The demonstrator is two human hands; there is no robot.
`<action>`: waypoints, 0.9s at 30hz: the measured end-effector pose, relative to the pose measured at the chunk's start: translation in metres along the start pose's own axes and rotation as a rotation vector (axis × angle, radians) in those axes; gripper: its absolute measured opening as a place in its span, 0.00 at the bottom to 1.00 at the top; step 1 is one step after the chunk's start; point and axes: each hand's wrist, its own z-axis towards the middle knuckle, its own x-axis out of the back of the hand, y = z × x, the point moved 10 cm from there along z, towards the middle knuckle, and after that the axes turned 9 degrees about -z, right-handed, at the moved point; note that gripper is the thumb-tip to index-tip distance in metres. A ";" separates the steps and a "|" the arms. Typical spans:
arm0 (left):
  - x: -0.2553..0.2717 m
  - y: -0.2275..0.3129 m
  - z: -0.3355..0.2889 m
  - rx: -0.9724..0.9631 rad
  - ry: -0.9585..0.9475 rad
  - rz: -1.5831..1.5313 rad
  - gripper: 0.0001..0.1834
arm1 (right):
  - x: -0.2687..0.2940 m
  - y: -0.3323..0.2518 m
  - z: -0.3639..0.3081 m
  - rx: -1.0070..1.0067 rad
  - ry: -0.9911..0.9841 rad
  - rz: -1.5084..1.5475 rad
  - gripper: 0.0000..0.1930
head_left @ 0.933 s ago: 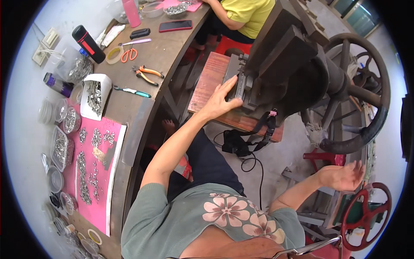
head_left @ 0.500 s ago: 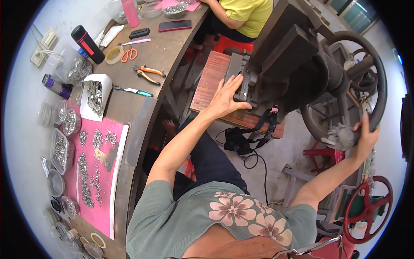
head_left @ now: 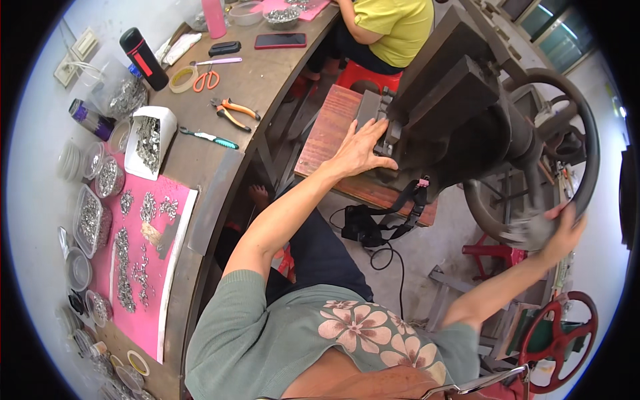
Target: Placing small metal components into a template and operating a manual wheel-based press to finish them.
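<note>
We are viewing a dark press (head_left: 460,113) with a black handwheel (head_left: 591,143) at its right, above a red-brown wooden board (head_left: 327,130). Our right hand (head_left: 563,233) is curling around the wheel's lower rim, beside a grey rag bundle (head_left: 530,230) (motion is blurring both); in the earliest frame it was hanging clear of the wheel. Our left hand (head_left: 365,148) is keeping its fingers and thumb spread, fingertips resting at the metal tooling (head_left: 395,133) under the press head; we cannot tell whether it is pinching anything. A black flask (head_left: 148,67) is showing a red panel.
</note>
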 end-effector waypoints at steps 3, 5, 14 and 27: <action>-0.001 0.003 -0.005 0.027 -0.030 0.008 0.61 | -0.015 0.020 -0.074 0.037 0.195 0.043 0.12; -0.002 0.001 -0.001 0.004 0.000 0.003 0.62 | -0.005 0.012 -0.039 -0.056 0.057 -0.111 0.14; -0.002 0.002 -0.002 -0.008 0.019 -0.014 0.59 | -0.028 -0.007 0.123 -0.053 -0.380 -0.247 0.27; 0.049 -0.057 0.038 0.040 0.263 -0.742 0.31 | -0.005 -0.055 0.031 0.067 0.136 -0.279 0.34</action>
